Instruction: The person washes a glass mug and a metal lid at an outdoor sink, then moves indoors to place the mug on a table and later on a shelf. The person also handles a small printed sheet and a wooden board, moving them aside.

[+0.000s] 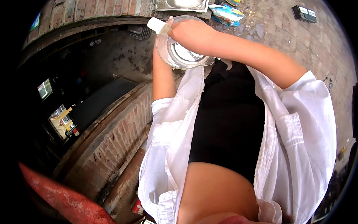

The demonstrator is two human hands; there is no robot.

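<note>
In front of my chest, near the top of the head view, is a clear round jug [166,56] with a pouring lip at its lower right. A white cylindrical piece [156,25] sticks out at its upper left; whether it is a handle or a cap I cannot make out. My right hand [188,34] reaches across the jug, its fingers closed by that white piece. Behind the jug rises my left forearm. Of my left hand [170,19] only a bit shows beside the white piece; the rest is hidden. A dark chain-like line shows through the jug.
A metal sink [181,4] lies beyond the jug, with a blue-and-white plastic bag [226,15] beside it. A black box [304,14] sits on the paving at far right. Low brick walls [123,136] curve along the left, by a dark recess. A red surface [63,194] juts in at lower left.
</note>
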